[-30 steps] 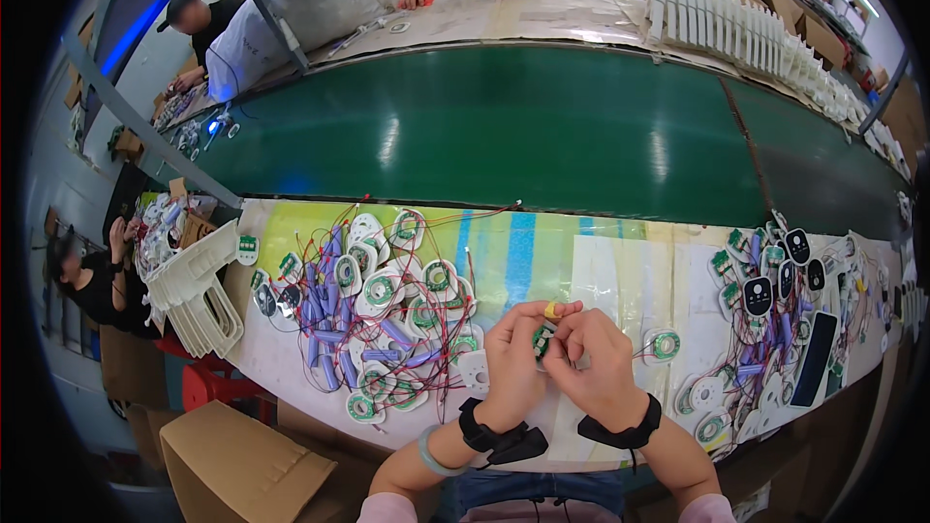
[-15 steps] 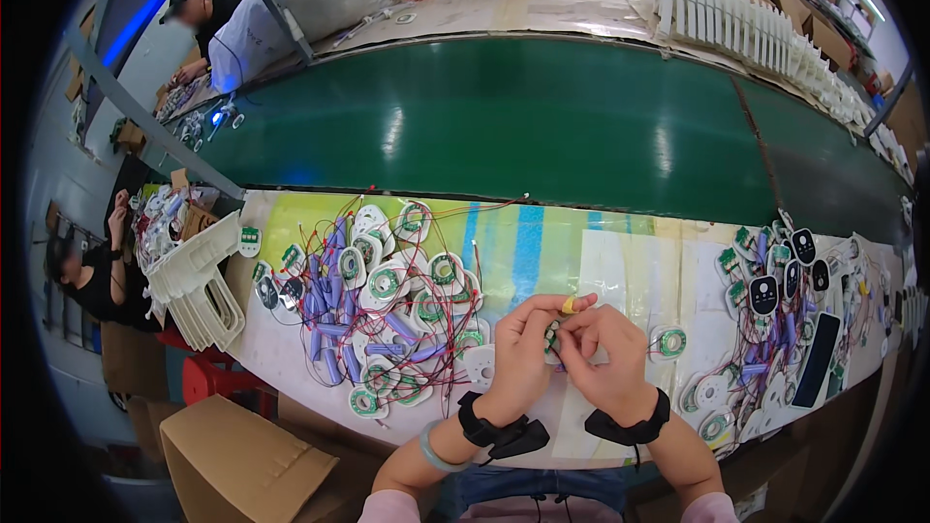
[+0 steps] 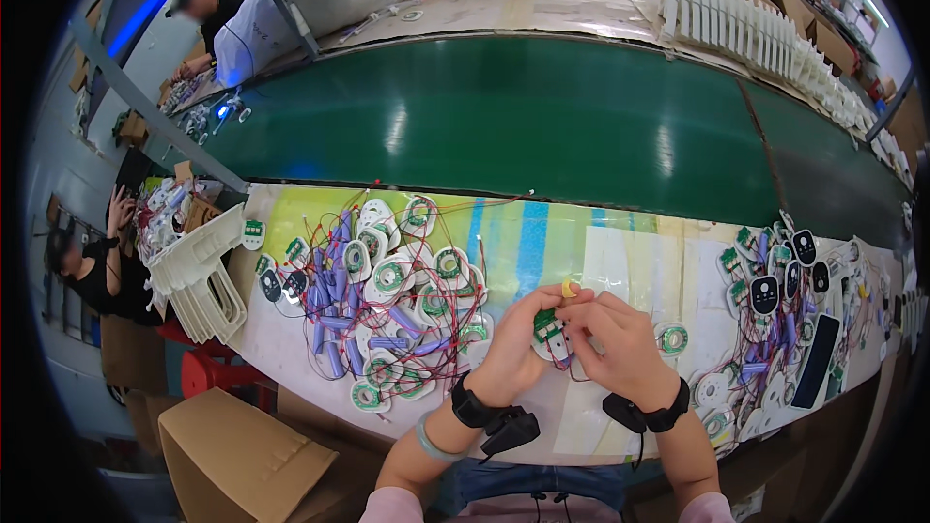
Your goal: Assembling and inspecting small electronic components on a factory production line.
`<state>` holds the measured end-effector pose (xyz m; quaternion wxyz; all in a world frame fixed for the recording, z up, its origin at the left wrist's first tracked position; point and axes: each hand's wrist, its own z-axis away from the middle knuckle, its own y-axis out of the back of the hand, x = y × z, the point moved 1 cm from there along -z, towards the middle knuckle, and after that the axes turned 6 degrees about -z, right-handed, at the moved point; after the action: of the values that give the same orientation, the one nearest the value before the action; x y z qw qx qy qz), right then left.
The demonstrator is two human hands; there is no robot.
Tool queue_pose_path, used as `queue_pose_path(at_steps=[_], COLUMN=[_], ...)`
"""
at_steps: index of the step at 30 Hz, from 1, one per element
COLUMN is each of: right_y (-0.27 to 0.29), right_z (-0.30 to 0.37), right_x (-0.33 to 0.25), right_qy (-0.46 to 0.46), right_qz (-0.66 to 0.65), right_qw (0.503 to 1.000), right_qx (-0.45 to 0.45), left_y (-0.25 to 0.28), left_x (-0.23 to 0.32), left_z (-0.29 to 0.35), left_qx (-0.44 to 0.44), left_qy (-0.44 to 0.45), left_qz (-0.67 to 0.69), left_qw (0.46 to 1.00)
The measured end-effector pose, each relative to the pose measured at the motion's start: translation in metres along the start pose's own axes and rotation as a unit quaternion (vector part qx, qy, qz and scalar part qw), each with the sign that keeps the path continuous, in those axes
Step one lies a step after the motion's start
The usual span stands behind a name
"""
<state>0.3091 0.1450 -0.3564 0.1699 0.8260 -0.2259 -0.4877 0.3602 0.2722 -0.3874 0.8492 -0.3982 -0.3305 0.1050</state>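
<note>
My left hand (image 3: 515, 351) is closed around a small green circuit board (image 3: 548, 325) on a white plastic part, with a yellow wrap on one of its fingers. My right hand (image 3: 625, 344) is bent in a pinch against the board's right edge; what lies between its fingertips is hidden. Thin dark red wires hang below the board. Just right of my right hand, a white part with a green ring board (image 3: 671, 338) lies on the table. To the left spreads a pile of similar ring boards (image 3: 389, 277), purple cylindrical cells (image 3: 389, 342) and red wires.
On the right lies another heap with black-faced panels (image 3: 764, 295) and a long black panel (image 3: 817, 360). Beyond the table runs a green conveyor belt (image 3: 484, 116). White frames (image 3: 199, 276) stack at the left, above a cardboard box (image 3: 242, 455). Other people sit across and at left.
My hands have drawn slightly apart, and the right has shifted right. The board, mostly covered before, now shows its green face.
</note>
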Motion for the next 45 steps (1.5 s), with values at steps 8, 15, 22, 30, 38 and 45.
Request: queue_pose_path(at_steps=[8, 15, 22, 30, 38, 45], right_y=[0.001, -0.002, -0.006, 0.008, 0.01, 0.022], right_z=[0.001, 0.006, 0.006, 0.007, 0.005, 0.003], right_x=[-0.003, 0.007, 0.004, 0.036, 0.046, 0.052], right_qy=[0.035, 0.032, -0.16, -0.356, -0.351, -0.305], right_qz=[0.056, 0.078, -0.229, -0.428, -0.412, -0.45], right_qw=[0.997, 0.995, 0.96, 0.818, 0.822, 0.804], right_qx=[-0.042, -0.047, -0.015, 0.145, 0.177, 0.241], left_y=[0.006, 0.0, -0.017, -0.013, -0.005, 0.005], left_x=[-0.004, -0.007, -0.004, 0.0, 0.0, -0.007], left_z=[-0.001, -0.001, 0.013, 0.011, 0.002, -0.009], left_qx=[0.008, 0.064, -0.01, -0.086, -0.081, -0.063], left_qy=[0.09, 0.101, -0.195, -0.257, -0.232, -0.236], left_qz=[0.014, -0.004, -0.099, -0.162, -0.158, -0.133], left_qw=[0.996, 0.993, 0.976, 0.949, 0.956, 0.961])
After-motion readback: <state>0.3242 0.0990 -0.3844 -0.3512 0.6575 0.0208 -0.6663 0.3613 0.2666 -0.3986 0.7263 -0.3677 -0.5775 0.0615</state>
